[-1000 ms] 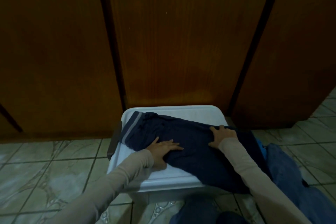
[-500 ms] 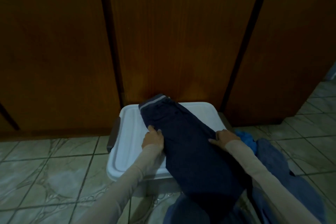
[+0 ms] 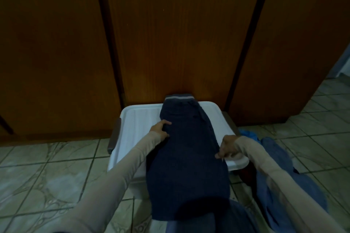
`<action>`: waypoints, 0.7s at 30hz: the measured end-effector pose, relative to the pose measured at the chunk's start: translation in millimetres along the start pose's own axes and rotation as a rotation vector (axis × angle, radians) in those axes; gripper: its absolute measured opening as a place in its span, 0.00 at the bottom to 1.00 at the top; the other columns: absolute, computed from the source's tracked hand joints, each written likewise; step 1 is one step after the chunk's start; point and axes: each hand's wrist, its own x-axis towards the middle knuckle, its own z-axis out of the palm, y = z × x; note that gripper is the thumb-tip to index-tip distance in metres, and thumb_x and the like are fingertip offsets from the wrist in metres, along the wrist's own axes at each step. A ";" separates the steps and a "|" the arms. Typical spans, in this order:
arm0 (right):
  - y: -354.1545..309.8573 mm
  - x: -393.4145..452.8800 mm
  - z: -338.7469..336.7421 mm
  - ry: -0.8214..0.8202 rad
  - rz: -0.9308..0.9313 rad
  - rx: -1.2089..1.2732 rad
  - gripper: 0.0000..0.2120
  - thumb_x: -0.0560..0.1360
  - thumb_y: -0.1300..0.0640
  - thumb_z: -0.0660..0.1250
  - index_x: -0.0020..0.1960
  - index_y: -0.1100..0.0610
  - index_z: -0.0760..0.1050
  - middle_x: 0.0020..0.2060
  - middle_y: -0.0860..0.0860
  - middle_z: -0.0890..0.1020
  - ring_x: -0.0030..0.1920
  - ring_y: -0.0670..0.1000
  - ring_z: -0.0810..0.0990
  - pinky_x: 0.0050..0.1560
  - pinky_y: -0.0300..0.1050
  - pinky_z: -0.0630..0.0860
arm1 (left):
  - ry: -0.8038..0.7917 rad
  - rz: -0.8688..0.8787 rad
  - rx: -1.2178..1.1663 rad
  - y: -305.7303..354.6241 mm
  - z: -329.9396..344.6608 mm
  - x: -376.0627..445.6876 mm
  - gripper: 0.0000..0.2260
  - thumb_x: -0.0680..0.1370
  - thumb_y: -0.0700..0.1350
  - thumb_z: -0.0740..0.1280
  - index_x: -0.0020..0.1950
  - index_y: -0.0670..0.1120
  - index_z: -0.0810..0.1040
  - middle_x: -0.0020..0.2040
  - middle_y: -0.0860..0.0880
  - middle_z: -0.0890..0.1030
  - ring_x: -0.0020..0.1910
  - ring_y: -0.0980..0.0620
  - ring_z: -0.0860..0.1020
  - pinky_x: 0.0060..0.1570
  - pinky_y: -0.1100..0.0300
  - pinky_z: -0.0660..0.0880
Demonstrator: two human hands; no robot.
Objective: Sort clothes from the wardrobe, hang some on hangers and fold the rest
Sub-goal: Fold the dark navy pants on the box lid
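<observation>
The navy pants (image 3: 186,149) lie lengthwise over the white box lid (image 3: 141,121), waistband at 12 o'clock. The left hand (image 3: 160,132) presses flat on their left edge; the right hand (image 3: 226,146) pinches the right edge. I think it is best to smooth the wrinkles first, then fold toward 12 o'clock.

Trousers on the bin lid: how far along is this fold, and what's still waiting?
Done: the dark trousers lie lengthwise along the white lid, waistband at the wardrobe. In hand: the left hand rests on one edge and the right hand pinches the other; no cross fold shows yet. Left: blue clothes heaped on the floor at right. No hangers in view.
</observation>
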 end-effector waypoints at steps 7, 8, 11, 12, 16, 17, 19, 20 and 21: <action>-14.0 12.7 14.0 0.297 0.012 0.045 0.21 0.70 0.41 0.70 0.35 0.56 0.66 0.34 0.52 0.73 0.39 0.52 0.74 0.36 0.43 0.69 | 0.130 -0.110 -0.130 -8.8 5.0 -8.3 0.30 0.76 0.39 0.68 0.73 0.40 0.57 0.69 0.40 0.68 0.65 0.42 0.70 0.59 0.57 0.68; -13.9 15.2 17.1 0.338 0.004 0.050 0.20 0.71 0.44 0.71 0.34 0.56 0.65 0.34 0.52 0.72 0.41 0.53 0.74 0.37 0.43 0.69 | 0.129 -0.165 -0.141 -9.6 5.7 -8.7 0.31 0.77 0.43 0.68 0.74 0.39 0.55 0.69 0.39 0.68 0.65 0.41 0.70 0.60 0.56 0.68; -9.2 17.7 17.9 0.334 -0.031 0.202 0.19 0.74 0.53 0.70 0.30 0.55 0.64 0.31 0.53 0.70 0.41 0.53 0.73 0.43 0.47 0.73 | 0.062 -0.258 -0.140 -4.8 2.6 -12.0 0.27 0.77 0.49 0.67 0.70 0.38 0.63 0.67 0.41 0.71 0.63 0.42 0.72 0.55 0.57 0.69; -5.0 19.5 16.5 0.308 -0.043 0.293 0.20 0.74 0.55 0.69 0.29 0.55 0.63 0.31 0.53 0.70 0.40 0.54 0.73 0.46 0.49 0.75 | 0.044 -0.281 -0.153 -2.8 0.0 -11.7 0.26 0.77 0.49 0.67 0.70 0.38 0.64 0.66 0.42 0.72 0.63 0.42 0.72 0.54 0.58 0.68; 7.5 20.5 10.3 0.291 -0.062 0.448 0.20 0.72 0.59 0.71 0.27 0.55 0.65 0.34 0.56 0.73 0.43 0.56 0.76 0.58 0.55 0.76 | 0.015 -0.281 -0.248 -3.6 -7.3 -7.8 0.28 0.74 0.47 0.71 0.69 0.36 0.66 0.65 0.40 0.73 0.61 0.41 0.74 0.55 0.56 0.71; 7.2 20.2 10.8 0.312 -0.055 0.449 0.19 0.72 0.59 0.71 0.27 0.56 0.67 0.35 0.56 0.75 0.44 0.57 0.77 0.58 0.56 0.76 | 0.031 -0.248 -0.265 -4.8 -5.1 -8.5 0.26 0.74 0.47 0.71 0.67 0.36 0.68 0.64 0.40 0.74 0.60 0.42 0.75 0.53 0.57 0.71; 3.7 17.6 15.1 0.376 -0.049 0.330 0.16 0.71 0.57 0.73 0.28 0.57 0.70 0.35 0.55 0.78 0.45 0.56 0.79 0.55 0.52 0.77 | 0.100 -0.164 -0.221 -10.1 4.1 -12.1 0.21 0.75 0.46 0.70 0.63 0.37 0.71 0.61 0.40 0.76 0.57 0.42 0.76 0.49 0.59 0.71; 2.5 16.5 18.2 0.416 -0.055 0.230 0.15 0.70 0.55 0.74 0.29 0.56 0.71 0.35 0.54 0.79 0.45 0.55 0.79 0.53 0.50 0.77 | 0.153 -0.111 -0.137 -14.0 9.1 -15.3 0.19 0.76 0.47 0.69 0.61 0.38 0.72 0.60 0.40 0.77 0.56 0.43 0.76 0.48 0.59 0.70; 2.1 15.7 22.5 0.468 -0.074 0.148 0.13 0.70 0.54 0.74 0.33 0.56 0.72 0.37 0.53 0.79 0.46 0.55 0.79 0.51 0.49 0.76 | 0.205 -0.057 -0.024 -17.3 12.9 -19.4 0.17 0.77 0.48 0.67 0.60 0.39 0.71 0.58 0.40 0.77 0.55 0.43 0.76 0.47 0.58 0.70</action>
